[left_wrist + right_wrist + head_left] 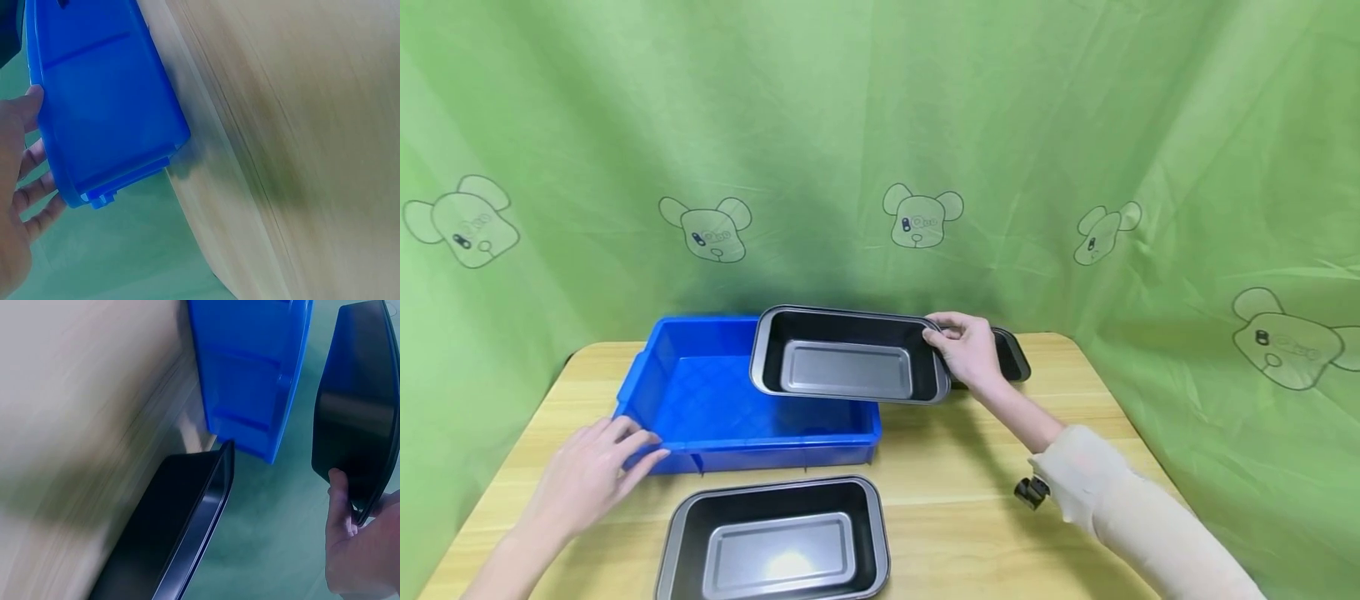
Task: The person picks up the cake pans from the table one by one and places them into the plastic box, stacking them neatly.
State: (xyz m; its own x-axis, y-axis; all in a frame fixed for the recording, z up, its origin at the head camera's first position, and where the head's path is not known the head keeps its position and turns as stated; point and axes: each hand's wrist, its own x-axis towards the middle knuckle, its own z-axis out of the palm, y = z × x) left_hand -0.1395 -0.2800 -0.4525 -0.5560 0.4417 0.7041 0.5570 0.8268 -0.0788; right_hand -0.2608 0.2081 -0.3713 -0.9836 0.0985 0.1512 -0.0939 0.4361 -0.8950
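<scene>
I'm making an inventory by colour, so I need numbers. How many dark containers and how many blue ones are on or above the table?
Dark: 3 (held pan, near pan, and far-right pan, partly hidden behind the right hand)
Blue: 1 (bin)
Total: 4
</scene>
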